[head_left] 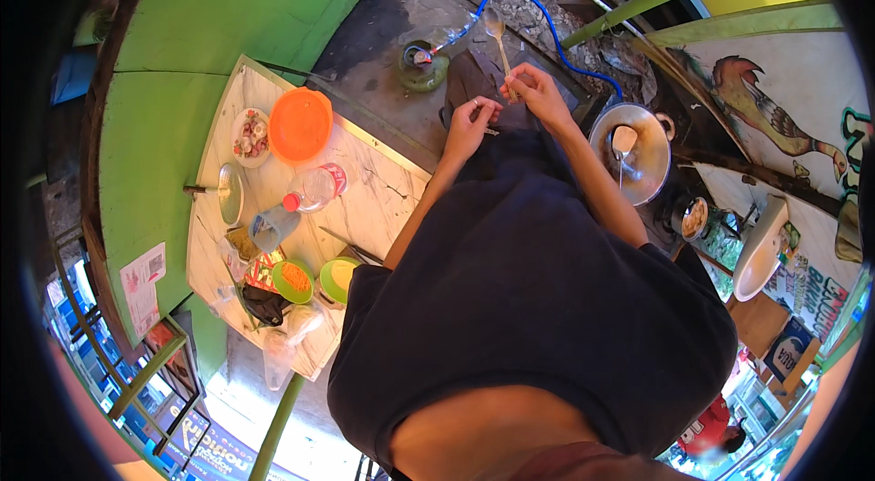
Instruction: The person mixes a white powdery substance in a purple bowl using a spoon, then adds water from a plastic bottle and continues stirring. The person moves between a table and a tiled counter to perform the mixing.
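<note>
My right hand (536, 97) is closed round the handle of a metal spoon (495, 24), whose bowl points away from me. Beside it, slightly lower and to the left, my left hand (470, 123) has its fingers drawn together in a pinch. A small shiny bit shows by those fingertips, too small to name. Both hands are in front of my dark clothing. To the right of my right forearm stands a large metal wok (649, 173) with a turner (624, 138) lying in it.
A marble-patterned table (374, 194) on the left bears an orange plate (301, 124), a plastic bottle (315, 189), a jug (274, 228) and green bowls (293, 281). Ahead, a green gas cylinder (421, 74) connects to a blue hose (547, 12). A small pot (693, 218) stands beyond the wok.
</note>
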Demonstrator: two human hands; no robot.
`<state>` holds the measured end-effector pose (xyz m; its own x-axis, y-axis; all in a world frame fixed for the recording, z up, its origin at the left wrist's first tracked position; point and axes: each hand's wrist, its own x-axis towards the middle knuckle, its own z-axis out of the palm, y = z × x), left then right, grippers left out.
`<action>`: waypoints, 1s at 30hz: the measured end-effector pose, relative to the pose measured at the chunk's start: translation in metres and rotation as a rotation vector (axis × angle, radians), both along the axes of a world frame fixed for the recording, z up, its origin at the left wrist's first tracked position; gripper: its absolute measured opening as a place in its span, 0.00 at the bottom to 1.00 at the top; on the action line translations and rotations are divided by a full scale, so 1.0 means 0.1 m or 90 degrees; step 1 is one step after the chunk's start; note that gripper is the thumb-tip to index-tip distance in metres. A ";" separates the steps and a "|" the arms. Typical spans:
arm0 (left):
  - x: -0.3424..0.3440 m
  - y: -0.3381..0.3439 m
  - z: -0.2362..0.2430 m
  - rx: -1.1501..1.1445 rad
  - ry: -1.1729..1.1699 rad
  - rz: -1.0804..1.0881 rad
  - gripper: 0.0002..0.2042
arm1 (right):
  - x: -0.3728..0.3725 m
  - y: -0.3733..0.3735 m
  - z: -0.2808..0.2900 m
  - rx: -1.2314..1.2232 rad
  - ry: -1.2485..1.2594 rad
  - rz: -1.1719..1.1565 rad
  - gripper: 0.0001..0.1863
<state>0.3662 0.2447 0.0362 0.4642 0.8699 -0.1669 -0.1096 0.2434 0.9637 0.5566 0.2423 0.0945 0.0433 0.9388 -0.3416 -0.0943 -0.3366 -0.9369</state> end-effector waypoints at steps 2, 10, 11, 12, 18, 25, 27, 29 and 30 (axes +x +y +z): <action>-0.07 0.19 -0.01 -0.068 0.016 0.077 0.13 | 0.03 0.28 0.00 -0.022 0.019 0.014 0.07; -0.14 1.00 -0.06 -0.184 -0.001 0.220 0.13 | -0.04 1.16 -0.21 -0.081 0.077 0.121 0.08; -0.13 1.12 -0.09 -0.195 -0.013 0.212 0.13 | -0.05 1.27 -0.25 -0.087 0.077 0.140 0.08; -0.09 1.24 -0.12 -0.207 -0.026 0.203 0.13 | -0.04 1.37 -0.29 -0.076 0.075 0.152 0.08; 0.33 2.09 -0.27 -0.297 -0.043 0.154 0.12 | 0.26 2.14 -0.45 -0.079 0.090 0.172 0.07; 1.18 3.74 -0.06 -0.181 0.064 0.063 0.13 | 1.08 3.30 -0.12 -0.023 0.064 0.077 0.06; 1.43 4.08 0.13 -0.133 0.032 -0.019 0.13 | 1.37 3.53 0.03 -0.016 0.058 0.038 0.06; 1.62 4.28 0.22 -0.133 0.025 -0.045 0.13 | 1.63 3.66 0.14 -0.017 0.086 -0.010 0.07; 1.69 4.36 0.22 -0.140 0.014 -0.041 0.13 | 1.72 3.72 0.17 -0.024 0.078 -0.034 0.07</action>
<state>0.5348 0.6803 0.0578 0.5124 0.7800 -0.3591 -0.0671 0.4533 0.8889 0.7284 0.6144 0.1112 0.0490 0.9228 -0.3822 -0.2268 -0.3624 -0.9040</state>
